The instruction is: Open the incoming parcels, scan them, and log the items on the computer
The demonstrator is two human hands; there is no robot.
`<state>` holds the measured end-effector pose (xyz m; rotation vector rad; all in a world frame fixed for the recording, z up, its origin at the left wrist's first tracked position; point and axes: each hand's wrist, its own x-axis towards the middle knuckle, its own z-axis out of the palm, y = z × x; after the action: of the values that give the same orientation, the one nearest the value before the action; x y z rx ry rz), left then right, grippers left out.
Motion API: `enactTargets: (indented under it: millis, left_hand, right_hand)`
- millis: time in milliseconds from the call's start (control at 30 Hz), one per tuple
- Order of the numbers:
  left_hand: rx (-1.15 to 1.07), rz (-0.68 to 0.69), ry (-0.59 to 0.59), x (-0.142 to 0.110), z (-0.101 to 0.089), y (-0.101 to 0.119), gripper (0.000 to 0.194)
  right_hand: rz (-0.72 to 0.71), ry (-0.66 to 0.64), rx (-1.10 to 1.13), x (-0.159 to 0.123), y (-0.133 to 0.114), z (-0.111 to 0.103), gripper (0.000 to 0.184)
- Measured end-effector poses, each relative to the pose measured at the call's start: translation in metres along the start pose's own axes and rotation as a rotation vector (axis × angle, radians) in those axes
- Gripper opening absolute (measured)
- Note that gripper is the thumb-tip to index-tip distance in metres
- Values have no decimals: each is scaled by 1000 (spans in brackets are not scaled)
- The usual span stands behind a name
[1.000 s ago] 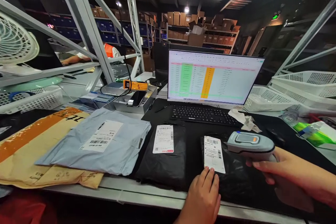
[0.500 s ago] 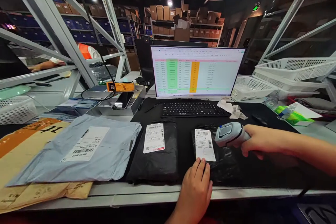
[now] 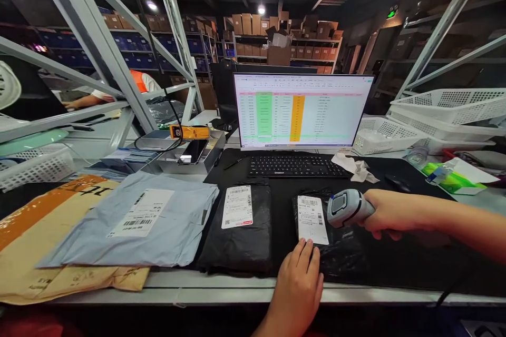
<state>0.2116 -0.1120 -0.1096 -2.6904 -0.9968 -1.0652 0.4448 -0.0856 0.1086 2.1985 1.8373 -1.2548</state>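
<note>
Lit monitor (image 3: 302, 110), black keyboard (image 3: 296, 166), stacked white baskets (image 3: 450, 110), crumpled tissue (image 3: 356, 167)

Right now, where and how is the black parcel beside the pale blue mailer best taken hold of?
I'd grip the black parcel by its right edge, coming from the right, thumb on top and fingertips underneath: it lies flat, bare black mat borders that side, and the pale blue mailer crowds its left.

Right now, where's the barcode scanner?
In the head view, the barcode scanner is right of centre, in the right hand, just right of the white shipping label on the rightmost black parcel.
</note>
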Motion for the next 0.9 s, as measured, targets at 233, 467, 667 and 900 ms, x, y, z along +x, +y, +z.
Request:
enactTargets:
  millis: [233, 467, 667, 900]
  left_hand:
    - [-2, -11, 1, -2, 2, 1, 42]
    - [-14, -22, 1, -1, 1, 1, 41]
    - [6, -16, 19, -2, 3, 1, 41]
    - [18, -13, 66, -3, 5, 0, 41]
  right_hand:
    - [23, 2, -98, 1, -2, 3, 17]
    - [-20, -6, -18, 6, 7, 1, 30]
    - [-34, 22, 68, -9, -6, -10, 50]
    - [12, 46, 29, -9, 2, -6, 38]
